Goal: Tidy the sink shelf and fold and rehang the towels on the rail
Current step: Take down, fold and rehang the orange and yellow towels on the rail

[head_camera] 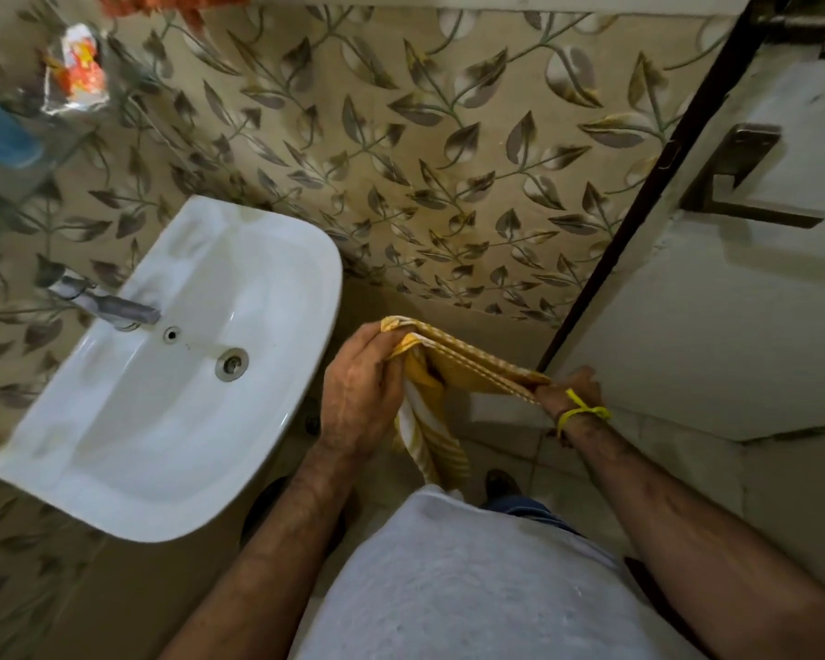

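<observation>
A: The left hand point(360, 388) grips one end of the yellow-and-white striped towel point(453, 369), fingers curled over the bunched corner, just right of the sink point(163, 373).

B: And the right hand point(570, 385), farther right of the sink, pinches the other end. There's a yellow thread point(579, 414) tied round that wrist.

A: The folded edge is stretched taut between the two hands in layered bands, while a loose tail hangs below the left hand, down toward the person's white shirt point(472, 578).

B: So the towel sits out in front of the body, clear of the sink's rim and not touching it.

A: Room is tight. The sink's curved right edge lies just beside the left hand, and the door point(734, 326) with its dark frame edge point(639, 197) stands right beside the right hand.

B: Open space is only straight ahead, toward the leaf-patterned tiled wall point(401, 159) beyond the sink's far right corner.

A: On the sink's back edge, the tap point(110, 304) points into the basin, with the drain point(231, 364) near the middle.

B: Above the sink, blurred, a red-and-white packet point(79, 64) and a blue item point(1, 133). What they rest on cannot be told.

A: An orange cloth point(177, 4) shows at the very top, above the sink. A door handle point(753, 192) sticks out on the door, well to the sink's right.
</observation>
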